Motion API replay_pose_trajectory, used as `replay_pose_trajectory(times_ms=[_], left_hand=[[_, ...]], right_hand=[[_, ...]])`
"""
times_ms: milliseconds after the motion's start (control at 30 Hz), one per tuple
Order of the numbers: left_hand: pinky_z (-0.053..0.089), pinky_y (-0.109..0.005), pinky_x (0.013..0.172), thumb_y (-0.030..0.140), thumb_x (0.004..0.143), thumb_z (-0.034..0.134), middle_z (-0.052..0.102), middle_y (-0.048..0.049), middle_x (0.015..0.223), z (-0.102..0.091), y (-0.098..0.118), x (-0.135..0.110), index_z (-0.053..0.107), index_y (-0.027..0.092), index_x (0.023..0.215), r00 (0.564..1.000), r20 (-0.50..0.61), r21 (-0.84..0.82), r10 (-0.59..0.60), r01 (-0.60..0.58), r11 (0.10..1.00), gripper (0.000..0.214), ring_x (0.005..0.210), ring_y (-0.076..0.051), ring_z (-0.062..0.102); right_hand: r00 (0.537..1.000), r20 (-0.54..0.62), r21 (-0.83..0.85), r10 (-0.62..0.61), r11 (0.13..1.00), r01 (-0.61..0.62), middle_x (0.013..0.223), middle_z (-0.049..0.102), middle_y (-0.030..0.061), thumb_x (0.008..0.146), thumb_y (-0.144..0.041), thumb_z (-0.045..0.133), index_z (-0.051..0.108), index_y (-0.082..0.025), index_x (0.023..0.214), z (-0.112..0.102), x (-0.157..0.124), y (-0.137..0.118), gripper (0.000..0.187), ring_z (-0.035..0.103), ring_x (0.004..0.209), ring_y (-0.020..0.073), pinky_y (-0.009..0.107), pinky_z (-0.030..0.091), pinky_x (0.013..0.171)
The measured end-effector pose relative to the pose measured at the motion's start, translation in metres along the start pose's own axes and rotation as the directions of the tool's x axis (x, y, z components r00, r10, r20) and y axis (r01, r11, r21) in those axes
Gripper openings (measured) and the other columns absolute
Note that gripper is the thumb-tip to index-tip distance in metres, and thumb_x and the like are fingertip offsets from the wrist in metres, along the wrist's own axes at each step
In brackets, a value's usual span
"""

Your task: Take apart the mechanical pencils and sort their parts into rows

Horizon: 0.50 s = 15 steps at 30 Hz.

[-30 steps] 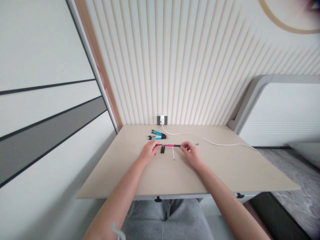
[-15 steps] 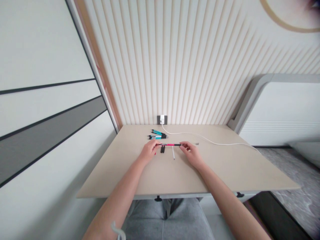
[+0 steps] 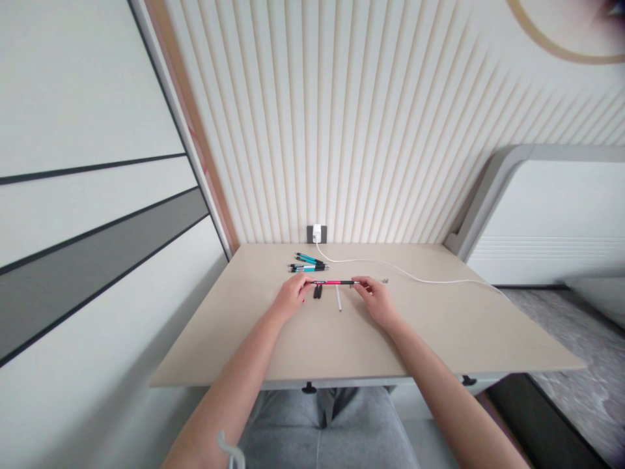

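A pink and black pen [image 3: 333, 283] is held level just above the beige table [image 3: 430, 332], one end in each hand. My left hand [image 3: 291, 296] pinches its left end. My right hand [image 3: 375, 298] pinches its right, black end. Under the pen lie two short black pen parts [image 3: 318, 292] and a thin white refill tube [image 3: 338, 298]. Behind my left hand lie several teal and black pens [image 3: 307, 264].
A white charger [image 3: 317, 233] sits in a wall socket at the back of the table, and its white cable [image 3: 430, 281] runs right across the tabletop and off the edge. Small metal bits [image 3: 385, 281] lie right of my right hand. A white panel wall stands on the left.
The pen and both hands have stayed almost where they were. My right hand's fingers have shifted slightly along the pen's right end.
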<state>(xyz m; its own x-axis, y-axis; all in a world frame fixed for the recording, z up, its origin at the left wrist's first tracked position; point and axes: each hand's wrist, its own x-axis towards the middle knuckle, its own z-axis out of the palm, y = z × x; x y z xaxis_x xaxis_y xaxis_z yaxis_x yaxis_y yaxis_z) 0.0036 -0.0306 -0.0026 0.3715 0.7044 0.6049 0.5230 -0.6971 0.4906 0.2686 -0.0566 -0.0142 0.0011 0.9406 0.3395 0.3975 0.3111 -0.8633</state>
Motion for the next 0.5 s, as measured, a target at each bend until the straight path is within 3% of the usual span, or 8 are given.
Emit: replay_pose_trajectory(times_ms=[233, 500], left_hand=[[0.047, -0.027, 0.070, 0.034, 0.095, 0.048, 0.062, -0.0023, 0.083, 0.000, 0.000, 0.000, 0.059, 0.019, 0.092, 0.999, -0.027, 0.006, -0.035, 0.035, 0.999, 0.019, 0.073, -0.016, 0.059], [0.047, -0.026, 0.066, 0.033, 0.095, 0.048, 0.060, -0.0007, 0.080, -0.001, 0.001, -0.002, 0.058, 0.020, 0.094, 0.998, -0.015, 0.005, -0.063, 0.063, 0.998, 0.017, 0.067, -0.015, 0.058]], right_hand=[[0.999, -0.049, -0.014, -0.024, 1.000, 0.024, 0.094, 0.071, 0.0084, 0.089, -0.048, 0.047, 0.069, -0.019, 0.106, 0.000, 0.003, 0.004, 0.040, 0.061, 0.081, 0.0202, 0.033, 0.047, 0.074], [0.966, -0.258, -0.163, -0.003, 0.986, -0.041, 0.099, 0.069, 0.0133, 0.089, -0.045, 0.043, 0.065, -0.015, 0.107, -0.025, 0.012, 0.025, 0.042, 0.061, 0.081, 0.0220, 0.035, 0.046, 0.073]])
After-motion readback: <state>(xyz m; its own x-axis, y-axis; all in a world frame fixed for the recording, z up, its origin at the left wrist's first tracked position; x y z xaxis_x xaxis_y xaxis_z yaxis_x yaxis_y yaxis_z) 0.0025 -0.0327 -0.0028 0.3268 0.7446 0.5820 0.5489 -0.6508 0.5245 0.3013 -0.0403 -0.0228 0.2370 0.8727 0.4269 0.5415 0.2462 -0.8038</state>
